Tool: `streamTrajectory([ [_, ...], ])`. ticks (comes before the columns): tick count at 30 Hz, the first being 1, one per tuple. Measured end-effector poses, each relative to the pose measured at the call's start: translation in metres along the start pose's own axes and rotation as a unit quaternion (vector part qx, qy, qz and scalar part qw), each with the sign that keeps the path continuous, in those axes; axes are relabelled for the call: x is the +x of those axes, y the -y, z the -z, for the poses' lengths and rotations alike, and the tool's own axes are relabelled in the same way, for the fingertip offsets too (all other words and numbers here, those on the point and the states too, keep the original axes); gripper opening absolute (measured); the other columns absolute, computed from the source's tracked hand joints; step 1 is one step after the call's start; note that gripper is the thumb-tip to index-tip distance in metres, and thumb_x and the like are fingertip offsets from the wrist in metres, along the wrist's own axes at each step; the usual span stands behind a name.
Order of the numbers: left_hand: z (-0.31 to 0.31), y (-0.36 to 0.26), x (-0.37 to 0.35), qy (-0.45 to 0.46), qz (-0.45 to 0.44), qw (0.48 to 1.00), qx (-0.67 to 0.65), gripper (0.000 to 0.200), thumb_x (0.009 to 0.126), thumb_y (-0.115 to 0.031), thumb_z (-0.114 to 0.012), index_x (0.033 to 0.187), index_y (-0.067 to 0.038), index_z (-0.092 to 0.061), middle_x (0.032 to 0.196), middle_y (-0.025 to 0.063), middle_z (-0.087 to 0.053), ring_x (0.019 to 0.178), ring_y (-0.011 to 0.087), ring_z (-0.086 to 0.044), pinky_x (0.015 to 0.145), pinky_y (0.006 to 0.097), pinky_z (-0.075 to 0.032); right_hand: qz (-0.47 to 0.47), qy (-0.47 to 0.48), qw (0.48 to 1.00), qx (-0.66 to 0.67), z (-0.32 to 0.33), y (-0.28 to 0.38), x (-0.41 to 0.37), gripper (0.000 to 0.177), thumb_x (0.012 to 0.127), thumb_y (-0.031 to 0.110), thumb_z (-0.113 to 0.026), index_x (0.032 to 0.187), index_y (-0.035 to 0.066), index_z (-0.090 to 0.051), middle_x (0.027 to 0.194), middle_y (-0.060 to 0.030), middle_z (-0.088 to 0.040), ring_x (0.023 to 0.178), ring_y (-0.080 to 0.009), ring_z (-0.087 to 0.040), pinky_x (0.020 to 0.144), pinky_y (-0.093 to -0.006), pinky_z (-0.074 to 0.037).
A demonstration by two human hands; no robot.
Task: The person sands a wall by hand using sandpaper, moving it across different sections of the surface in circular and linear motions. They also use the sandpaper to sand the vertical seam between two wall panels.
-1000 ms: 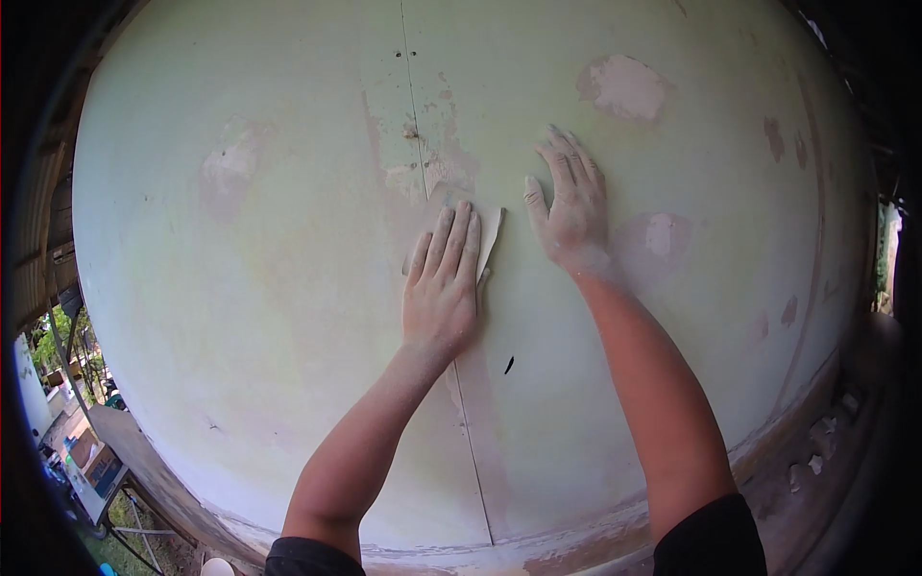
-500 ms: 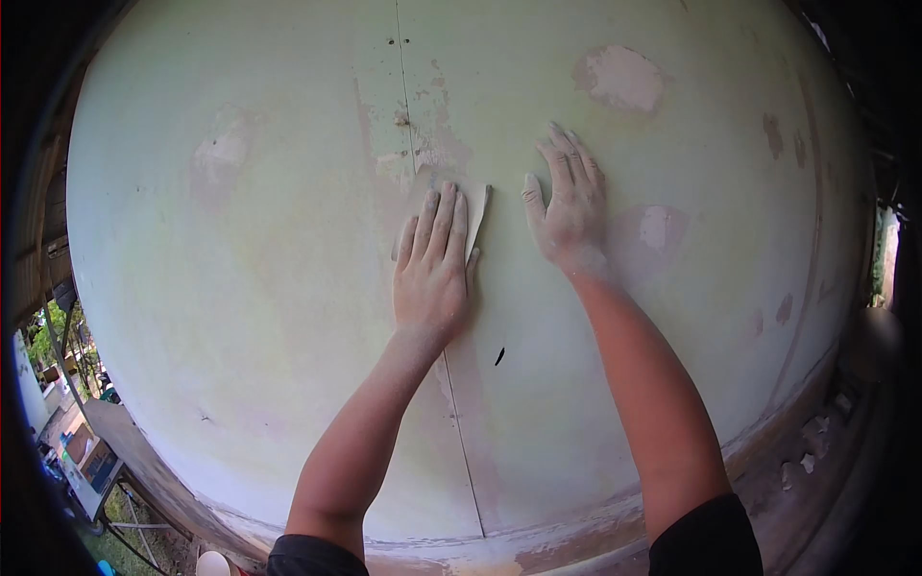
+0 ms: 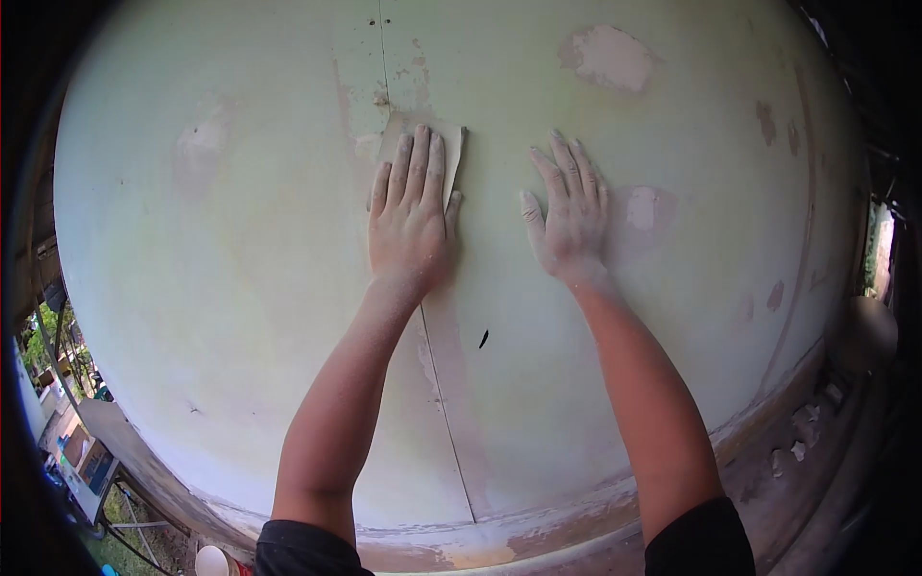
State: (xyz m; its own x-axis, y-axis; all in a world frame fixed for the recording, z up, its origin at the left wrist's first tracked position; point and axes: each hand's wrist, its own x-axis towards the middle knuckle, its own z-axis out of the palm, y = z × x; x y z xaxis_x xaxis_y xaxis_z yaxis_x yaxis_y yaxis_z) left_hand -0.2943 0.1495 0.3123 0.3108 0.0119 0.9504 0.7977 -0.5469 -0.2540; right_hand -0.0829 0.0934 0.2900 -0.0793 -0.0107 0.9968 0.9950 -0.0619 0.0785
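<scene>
My left hand lies flat with its fingers together over a sheet of sandpaper, holding it against the pale green wall. The sheet's right edge curls away from the surface, and most of it is hidden under my fingers. Beneath that hand runs a vertical panel seam with patchy filler along it. My right hand, dusty with white powder, rests on the wall with fingers spread and nothing in it. Just right of it is a small filler patch.
A larger filler patch is at the upper right, another pale patch at the left. Low on the left stand a cluttered table and a white bucket. Rubble lies along the wall's base at the right.
My left hand has slid upward along the seam with the sandpaper. My right hand sits slightly lower on the wall, still spread. The view has shifted a little.
</scene>
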Motion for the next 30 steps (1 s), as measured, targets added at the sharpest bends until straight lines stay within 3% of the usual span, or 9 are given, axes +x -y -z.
streamTrajectory([
  [6, -0.007, -0.061, -0.170, 0.205, -0.091, 0.970, -0.091, 0.064, 0.106, -0.029, -0.047, 0.165, -0.009, -0.032, 0.172, 0.0069, -0.030, 0.159, 0.0252, -0.027, 0.128, 0.0456, -0.022, 0.008, 0.025, 0.999, -0.022, 0.002, -0.004, -0.006, 0.058, 0.106, 0.043, -0.051, 0.161, 0.027, -0.040, 0.172, -0.0038, -0.029, 0.158, -0.0274, -0.026, 0.128, -0.0525, -0.019],
  [9, -0.004, -0.045, -0.158, 0.193, -0.159, 0.964, -0.092, 0.064, 0.101, -0.023, -0.048, 0.164, -0.014, -0.036, 0.171, 0.0020, -0.035, 0.157, 0.0219, -0.032, 0.127, 0.0438, -0.026, 0.020, 0.046, 0.999, -0.019, 0.002, -0.009, -0.008, 0.060, 0.108, 0.046, -0.046, 0.165, 0.029, -0.033, 0.174, -0.0032, -0.024, 0.160, -0.0267, -0.020, 0.129, -0.0530, -0.015],
  [11, 0.006, -0.029, -0.115, 0.142, -0.133, 0.976, -0.100, 0.063, 0.103, -0.024, -0.048, 0.164, -0.013, -0.035, 0.171, 0.0034, -0.034, 0.157, 0.0235, -0.031, 0.128, 0.0447, -0.025, 0.023, 0.072, 0.997, -0.030, 0.006, -0.010, -0.012, 0.061, 0.109, 0.046, -0.045, 0.166, 0.030, -0.031, 0.175, -0.0031, -0.021, 0.161, -0.0266, -0.018, 0.130, -0.0533, -0.013],
  [13, 0.012, -0.017, -0.069, 0.078, -0.029, 0.996, -0.045, 0.063, 0.106, -0.029, -0.048, 0.165, -0.012, -0.031, 0.172, 0.0058, -0.030, 0.159, 0.0254, -0.025, 0.129, 0.0463, -0.022, 0.026, 0.090, 0.995, -0.045, 0.011, -0.013, -0.011, 0.062, 0.109, 0.047, -0.045, 0.167, 0.031, -0.029, 0.175, -0.0029, -0.019, 0.162, -0.0264, -0.015, 0.130, -0.0536, -0.012],
  [18, -0.012, -0.036, -0.066, 0.019, 0.065, 0.998, -0.013, 0.068, 0.108, -0.035, -0.048, 0.167, -0.011, -0.024, 0.175, 0.0081, -0.020, 0.162, 0.0272, -0.016, 0.131, 0.0481, -0.015, 0.004, 0.142, 0.987, -0.073, 0.017, -0.009, -0.017, 0.064, 0.109, 0.049, -0.045, 0.168, 0.032, -0.025, 0.177, -0.0042, -0.013, 0.163, -0.0291, -0.010, 0.130, -0.0545, -0.008],
  [20, -0.014, -0.062, -0.101, 0.105, 0.005, 0.993, -0.055, 0.069, 0.106, -0.028, -0.049, 0.168, -0.012, -0.024, 0.175, 0.0068, -0.022, 0.162, 0.0263, -0.018, 0.131, 0.0474, -0.015, 0.005, 0.149, 0.986, -0.072, 0.019, -0.012, -0.025, 0.065, 0.109, 0.049, -0.045, 0.168, 0.032, -0.025, 0.177, -0.0050, -0.013, 0.163, -0.0299, -0.010, 0.130, -0.0548, -0.008],
  [24, -0.026, -0.107, -0.199, 0.204, -0.238, 0.942, -0.116, 0.075, 0.096, -0.017, -0.049, 0.167, -0.013, -0.026, 0.175, 0.0015, -0.024, 0.160, 0.0180, -0.023, 0.130, 0.0403, -0.021, 0.002, 0.192, 0.979, -0.067, 0.031, -0.020, -0.051, 0.069, 0.108, 0.049, -0.048, 0.169, 0.030, -0.023, 0.177, -0.0068, -0.012, 0.163, -0.0306, -0.009, 0.131, -0.0550, -0.007],
  [27, -0.036, -0.100, -0.201, 0.209, -0.288, 0.930, -0.094, 0.071, 0.101, -0.020, -0.045, 0.168, -0.017, -0.023, 0.176, -0.0032, -0.020, 0.161, 0.0152, -0.020, 0.131, 0.0356, -0.020, 0.014, 0.248, 0.965, -0.083, 0.052, -0.029, -0.062, 0.074, 0.106, 0.050, -0.052, 0.169, 0.027, -0.022, 0.177, -0.0070, -0.012, 0.162, -0.0311, -0.011, 0.131, -0.0539, -0.009],
  [30, -0.025, -0.082, -0.153, 0.148, -0.193, 0.957, -0.158, 0.070, 0.100, -0.020, -0.048, 0.167, -0.020, -0.028, 0.174, -0.0030, -0.025, 0.160, 0.0169, -0.024, 0.130, 0.0406, -0.021, 0.001, 0.274, 0.960, -0.057, 0.074, -0.038, -0.080, 0.078, 0.103, 0.044, -0.060, 0.169, 0.025, -0.023, 0.176, -0.0075, -0.012, 0.162, -0.0313, -0.012, 0.130, -0.0539, -0.015],
])
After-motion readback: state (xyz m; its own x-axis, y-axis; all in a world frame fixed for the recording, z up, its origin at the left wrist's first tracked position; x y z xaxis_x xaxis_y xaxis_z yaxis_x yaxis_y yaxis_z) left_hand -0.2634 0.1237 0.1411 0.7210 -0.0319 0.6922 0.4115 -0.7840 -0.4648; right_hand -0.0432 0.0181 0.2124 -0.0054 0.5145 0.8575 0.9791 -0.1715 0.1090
